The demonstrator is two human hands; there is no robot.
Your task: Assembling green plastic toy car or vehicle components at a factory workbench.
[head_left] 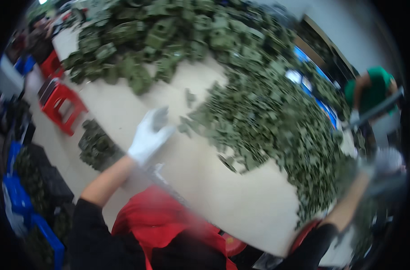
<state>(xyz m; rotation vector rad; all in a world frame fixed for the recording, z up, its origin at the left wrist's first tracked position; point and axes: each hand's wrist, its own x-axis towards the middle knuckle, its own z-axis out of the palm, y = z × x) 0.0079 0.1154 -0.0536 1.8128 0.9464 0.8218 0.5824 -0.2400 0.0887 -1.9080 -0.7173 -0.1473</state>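
My left hand point(150, 136), in a white glove, hovers over the pale table point(191, 184) near its front left edge. Its thumb stands apart from the fingers and nothing shows between them. A few loose green pieces point(185, 126) lie just right of it, beside a broad heap of small green molded parts point(268, 108). Far out at the right, past the heap's edge, reaches my right hand point(385, 160), also gloved. Motion smears its fingers, so whether it grips anything is unclear.
Larger green molded parts point(162, 33) are piled across the table's far side. A red stool point(63, 105) and a cluster of green parts point(96, 144) sit beyond the left edge. Blue crates point(18, 193) stand farther left. A person in green point(378, 85) is at the far right.
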